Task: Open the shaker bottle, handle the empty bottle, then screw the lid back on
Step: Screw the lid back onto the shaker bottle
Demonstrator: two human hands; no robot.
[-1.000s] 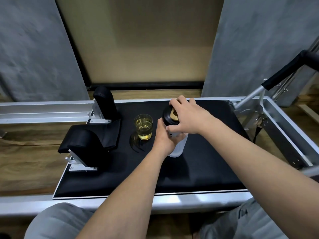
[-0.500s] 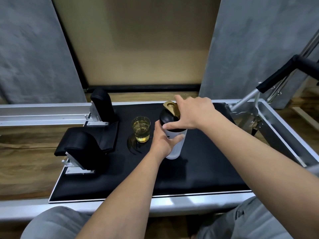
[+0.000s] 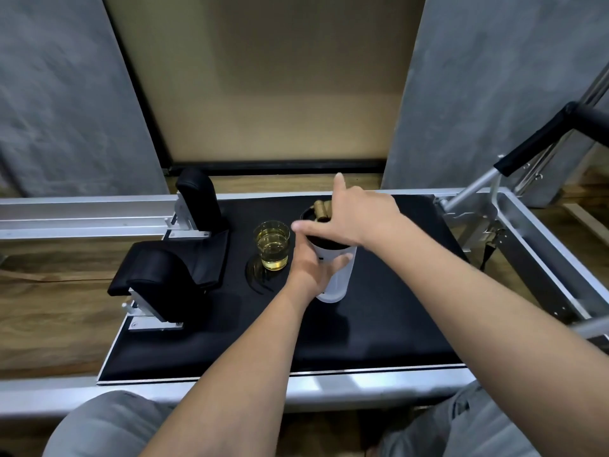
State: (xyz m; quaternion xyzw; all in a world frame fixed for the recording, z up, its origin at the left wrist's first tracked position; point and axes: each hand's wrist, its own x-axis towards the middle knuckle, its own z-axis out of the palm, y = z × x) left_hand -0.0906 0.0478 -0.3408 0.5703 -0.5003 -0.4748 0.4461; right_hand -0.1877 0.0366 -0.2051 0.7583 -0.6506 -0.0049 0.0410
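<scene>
Shaker bottle (image 3: 336, 278): upright on the black pad (image 3: 379, 324), near its middle.
Left hand (image 3: 311, 270): fingers wrapped round the bottle's frosted body.
Right hand (image 3: 354, 216): over the black lid (image 3: 313, 214), thumb and fingers spread around it.
Glass (image 3: 272, 244): yellow liquid, just left of the bottle.
</scene>
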